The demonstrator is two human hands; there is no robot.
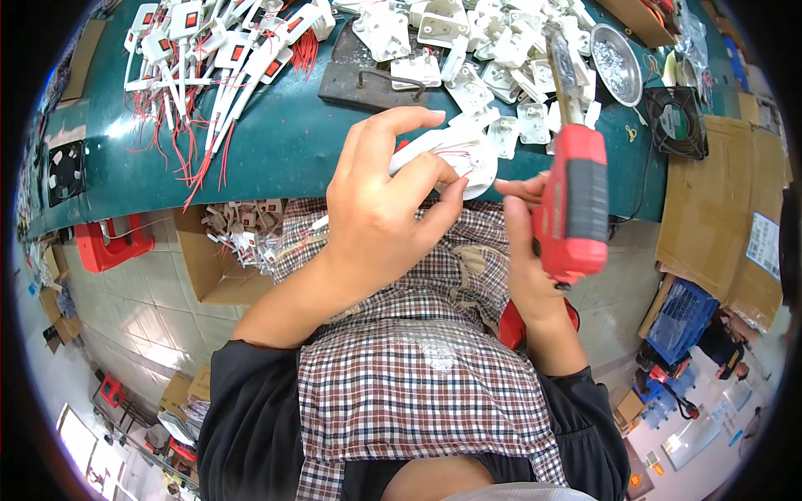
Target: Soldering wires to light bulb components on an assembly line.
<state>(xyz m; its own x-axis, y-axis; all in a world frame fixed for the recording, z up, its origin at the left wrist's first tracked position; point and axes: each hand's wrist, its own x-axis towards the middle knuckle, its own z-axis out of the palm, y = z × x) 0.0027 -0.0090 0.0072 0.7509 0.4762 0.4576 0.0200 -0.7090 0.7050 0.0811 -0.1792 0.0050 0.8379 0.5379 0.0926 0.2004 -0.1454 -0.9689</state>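
Observation:
My left hand (380, 188) is closed around a white plastic housing (480, 167) with a rounded end. Thin red wires lie inside the housing; thumb and forefinger pinch at its near side. Just right of the housing, my right hand (522, 225) points its stretched fingers and thumb toward it, with no grip showing. A red-and-black handled tool with a long metal shaft (576, 204) stands in front of that hand and hides much of the palm. No fingers wrap over the tool's visible side.
White handles with red switches and wires (221, 58) pile up on the green table (276, 150) at left. White plastic shells (501, 50) heap at the back, beside a dark metal block (368, 88). A metal bowl (616, 65) and a fan (675, 121) stand right; an open carton (230, 288) sits below.

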